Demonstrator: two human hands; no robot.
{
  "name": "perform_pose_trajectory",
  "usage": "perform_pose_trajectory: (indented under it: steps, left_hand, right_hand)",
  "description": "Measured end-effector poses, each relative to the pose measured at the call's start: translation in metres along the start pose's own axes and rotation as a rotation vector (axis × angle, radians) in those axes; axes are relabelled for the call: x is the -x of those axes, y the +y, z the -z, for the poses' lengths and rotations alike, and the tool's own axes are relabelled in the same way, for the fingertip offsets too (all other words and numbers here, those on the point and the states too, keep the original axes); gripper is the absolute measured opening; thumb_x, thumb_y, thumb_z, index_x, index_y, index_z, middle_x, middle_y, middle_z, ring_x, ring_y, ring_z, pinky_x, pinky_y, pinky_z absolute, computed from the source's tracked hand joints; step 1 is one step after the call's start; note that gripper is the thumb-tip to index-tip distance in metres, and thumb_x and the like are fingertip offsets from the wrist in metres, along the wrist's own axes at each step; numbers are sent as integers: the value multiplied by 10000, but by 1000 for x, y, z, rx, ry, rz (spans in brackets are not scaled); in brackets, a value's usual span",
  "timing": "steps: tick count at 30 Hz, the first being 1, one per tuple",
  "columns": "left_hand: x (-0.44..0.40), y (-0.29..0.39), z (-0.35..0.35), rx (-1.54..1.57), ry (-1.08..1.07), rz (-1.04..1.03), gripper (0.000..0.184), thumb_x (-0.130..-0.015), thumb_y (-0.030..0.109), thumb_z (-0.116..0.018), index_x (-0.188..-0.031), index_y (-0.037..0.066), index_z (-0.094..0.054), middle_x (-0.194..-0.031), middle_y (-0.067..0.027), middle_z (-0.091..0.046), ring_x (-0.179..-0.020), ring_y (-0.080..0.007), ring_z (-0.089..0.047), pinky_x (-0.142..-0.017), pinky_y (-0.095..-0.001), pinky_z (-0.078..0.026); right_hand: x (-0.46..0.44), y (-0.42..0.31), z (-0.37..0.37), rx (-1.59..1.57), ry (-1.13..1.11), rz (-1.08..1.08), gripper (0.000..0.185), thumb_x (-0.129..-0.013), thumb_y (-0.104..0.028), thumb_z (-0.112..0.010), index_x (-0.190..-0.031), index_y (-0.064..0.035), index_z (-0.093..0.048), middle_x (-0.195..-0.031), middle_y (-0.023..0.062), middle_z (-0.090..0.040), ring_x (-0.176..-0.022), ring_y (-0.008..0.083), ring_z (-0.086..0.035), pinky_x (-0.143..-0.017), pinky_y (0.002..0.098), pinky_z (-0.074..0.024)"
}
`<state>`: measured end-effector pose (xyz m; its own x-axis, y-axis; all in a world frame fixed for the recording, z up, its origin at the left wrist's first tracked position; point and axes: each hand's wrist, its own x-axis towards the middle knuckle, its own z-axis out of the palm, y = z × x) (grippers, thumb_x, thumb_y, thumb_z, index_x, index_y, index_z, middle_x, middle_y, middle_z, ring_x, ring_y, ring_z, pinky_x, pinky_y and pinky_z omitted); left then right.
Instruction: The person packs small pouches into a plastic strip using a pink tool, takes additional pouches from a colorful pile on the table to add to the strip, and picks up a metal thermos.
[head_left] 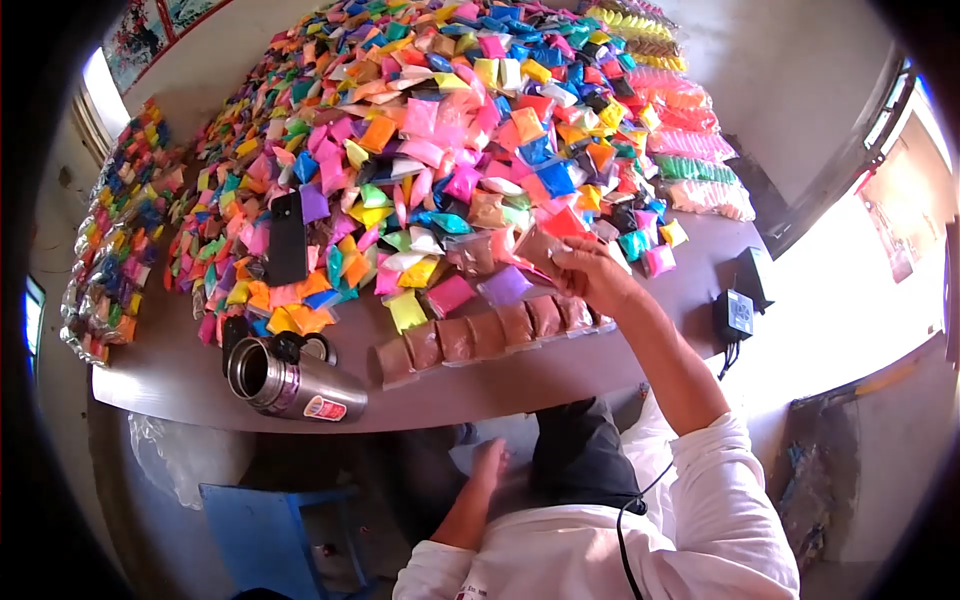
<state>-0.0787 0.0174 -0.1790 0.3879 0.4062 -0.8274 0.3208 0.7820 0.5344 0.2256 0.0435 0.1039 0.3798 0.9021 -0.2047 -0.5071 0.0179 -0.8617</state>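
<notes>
My right hand (588, 268) is raised over the front of the packet heap, its fingers closed on a brown packet (538, 248). Below it, a row of several brown packets (456, 340) lies side by side along the table's front part; the right end is partly hidden by my forearm. Down by my lap, my left hand (488, 462) is closed at the edge of a pale, see-through plastic bag (515, 432) and seems to hold it. A purple packet (505, 287) and a pink packet (450, 296) lie just behind the row.
A big heap of colourful packets (420, 120) covers much of the table (440, 405). Bundled packets (690, 145) stand at the right, and a clear bag of packets (120, 240) at the left. A phone (287, 240), steel flask (300, 388), black device (738, 315) and blue stool (265, 535) are around.
</notes>
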Motion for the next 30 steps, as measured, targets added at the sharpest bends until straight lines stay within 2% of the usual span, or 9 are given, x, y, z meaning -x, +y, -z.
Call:
perform_pose_trajectory:
  steps: [6, 13, 17, 18, 21, 22, 23, 25, 30]
  left_hand:
    - [18, 10, -2, 67, -83, -27, 253, -794, 275, -645, -667, 127, -484, -588, -25, -531, -447, -106, -440, -385, -246, -332]
    - [59, 20, -10, 273, -383, 10, 321, -882, 348, -550, -660, 141, -445, -623, -41, -482, -513, -149, -422, -471, -261, -323]
    - [79, 24, -24, 365, -589, 25, 345, -886, 391, -547, -679, 126, -468, -665, -46, -519, -537, -154, -461, -482, -265, -350]
    - [83, 25, -28, 352, -652, 16, 355, -888, 414, -542, -691, 124, -488, -680, -50, -533, -549, -166, -484, -495, -271, -370]
    - [99, 28, -45, 304, -649, 23, 341, -894, 442, -527, -805, 114, -551, -738, -52, -571, -578, -167, -522, -515, -275, -398]
    - [109, 33, -52, 249, -631, 23, 381, -913, 465, -477, -931, 95, -564, -775, -47, -586, -613, -144, -534, -531, -273, -402]
    - [112, 36, -54, 247, -626, 32, 381, -913, 465, -477, -931, 95, -564, -775, -47, -586, -613, -144, -534, -531, -273, -402]
    - [114, 40, -57, 264, -773, -18, 416, -897, 490, -492, -1068, 115, -544, -915, -33, -587, -769, -154, -563, -594, -275, -449]
    - [118, 48, -68, 213, -669, -110, 400, -930, 496, -407, -954, 126, -558, -802, -15, -571, -715, -135, -547, -585, -269, -432]
  right_hand:
    - [68, 36, 14, 81, -141, -37, 155, -879, -144, -561, -976, -24, -570, -743, 49, -580, -576, 128, -563, -471, 236, -438]
    - [139, 71, 1, 177, -120, -105, 170, -881, -189, -571, -946, -34, -595, -703, -2, -511, -537, 54, -426, -449, 189, -309]
    - [170, 106, 5, 293, -73, -103, 209, -891, -227, -572, -962, -34, -609, -709, -24, -521, -621, 59, -446, -531, 206, -357]
    - [176, 110, 12, 338, -115, -201, 239, -894, -193, -547, -977, 23, -602, -834, 53, -613, -773, 135, -556, -718, 284, -467]
    - [183, 121, 19, 692, -165, -235, 257, -876, -194, -558, -971, 44, -585, -822, 108, -620, -766, 183, -576, -713, 302, -467]
    - [185, 121, 15, 695, -145, -223, 251, -869, -196, -556, -923, 49, -573, -789, 147, -613, -738, 234, -595, -702, 327, -472]
    - [186, 120, 15, 687, -143, -229, 251, -869, -196, -556, -923, 49, -573, -789, 147, -613, -738, 234, -595, -702, 327, -472]
    - [185, 120, 16, 751, -198, -27, 222, -876, -167, -537, -875, 54, -557, -775, 143, -630, -740, 246, -628, -705, 329, -484]
    - [178, 115, 18, 626, -146, -24, 194, -890, -115, -521, -840, 71, -535, -773, 141, -643, -771, 232, -654, -725, 316, -498]
